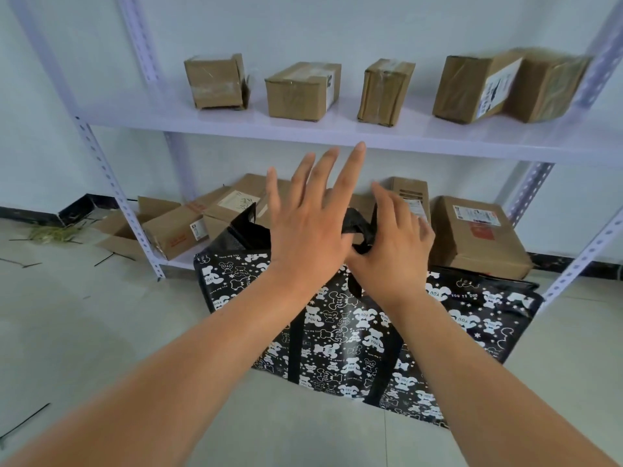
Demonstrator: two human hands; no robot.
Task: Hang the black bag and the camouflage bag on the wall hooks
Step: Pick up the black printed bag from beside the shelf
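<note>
A large black bag (pixel 340 335) printed with white bears hangs in front of a white metal shelf unit, its lower part near the floor. My right hand (pixel 396 247) grips the bag's black handle strap (pixel 359 227) at the top. My left hand (pixel 310 224) is just left of it, fingers spread wide and pointing up, its palm side against the strap area. No camouflage bag and no wall hooks are in view.
The shelf unit (pixel 303 133) carries several taped cardboard boxes (pixel 301 91) on its upper board and more boxes (pixel 478 234) on the lowest board behind the bag. An opened carton (pixel 135 227) and loose black cable ties (pixel 23 423) lie on the tiled floor at left.
</note>
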